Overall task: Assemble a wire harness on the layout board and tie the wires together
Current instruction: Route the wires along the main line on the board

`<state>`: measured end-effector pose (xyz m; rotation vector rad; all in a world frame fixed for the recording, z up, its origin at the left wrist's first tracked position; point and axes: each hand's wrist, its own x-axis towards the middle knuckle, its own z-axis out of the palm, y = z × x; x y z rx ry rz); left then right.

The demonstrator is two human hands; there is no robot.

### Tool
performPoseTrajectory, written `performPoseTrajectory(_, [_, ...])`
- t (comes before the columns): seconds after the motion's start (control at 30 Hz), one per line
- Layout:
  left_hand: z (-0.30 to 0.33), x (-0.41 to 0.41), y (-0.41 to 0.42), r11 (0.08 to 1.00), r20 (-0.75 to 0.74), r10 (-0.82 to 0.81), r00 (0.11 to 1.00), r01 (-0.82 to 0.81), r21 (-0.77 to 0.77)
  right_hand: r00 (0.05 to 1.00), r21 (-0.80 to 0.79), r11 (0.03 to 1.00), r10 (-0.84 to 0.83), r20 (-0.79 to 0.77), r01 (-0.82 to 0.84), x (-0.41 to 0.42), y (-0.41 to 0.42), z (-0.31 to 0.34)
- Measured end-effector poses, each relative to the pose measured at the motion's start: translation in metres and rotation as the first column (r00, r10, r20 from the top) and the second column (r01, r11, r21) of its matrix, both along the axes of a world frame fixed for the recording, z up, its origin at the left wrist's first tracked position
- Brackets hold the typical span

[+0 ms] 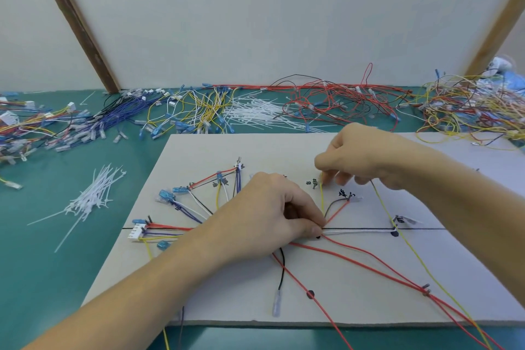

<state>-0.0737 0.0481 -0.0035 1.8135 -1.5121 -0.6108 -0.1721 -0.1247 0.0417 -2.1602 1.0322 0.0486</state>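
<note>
On the pale grey rectangular layout board (227, 150), our left hand (272, 207) is pinching the wire bundle mid-board. Our right hand (366, 156), nearer the far edge, is pinching the thin yellow wire (322, 199), which runs back toward the left fingers.

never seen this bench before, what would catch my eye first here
Two bare hands meet mid-board: the left hand pinches the wire bundle on the black line of the layout board, while the right hand pinches a yellow wire near a peg. Behind, tangled coloured wires line the green table's far edge, with white cable ties left of the board.
</note>
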Motion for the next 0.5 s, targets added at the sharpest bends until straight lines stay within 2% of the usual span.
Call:
performPoseTrajectory(0.1, [-0.001, 0.001, 0.001, 1.0, 0.0, -0.008, 1.0, 0.008, -0.006, 0.998, 0.0, 1.0, 0.001, 0.058, -0.001, 0.006, 0.0, -0.01])
performPoseTrajectory(0.3, [-0.003, 0.002, 0.002, 0.999, 0.029, -0.028, 0.999, 0.029, -0.025, 0.964, -0.049, 0.991, 0.134, 0.229, -0.126, 0.001, -0.004, -0.023])
performPoseTrajectory(0.4, [-0.004, 0.002, 0.002, 0.999, 0.012, -0.031, 0.999, 0.032, -0.022, 0.968, -0.102, 0.986, 0.147, 0.206, -0.128, -0.003, -0.004, -0.027])
performPoseTrajectory(0.5, [-0.004, 0.002, 0.002, 0.999, 0.009, -0.026, 1.0, 0.026, -0.022, 0.976, -0.267, 0.949, 0.195, 0.093, -0.165, -0.002, -0.001, -0.025])
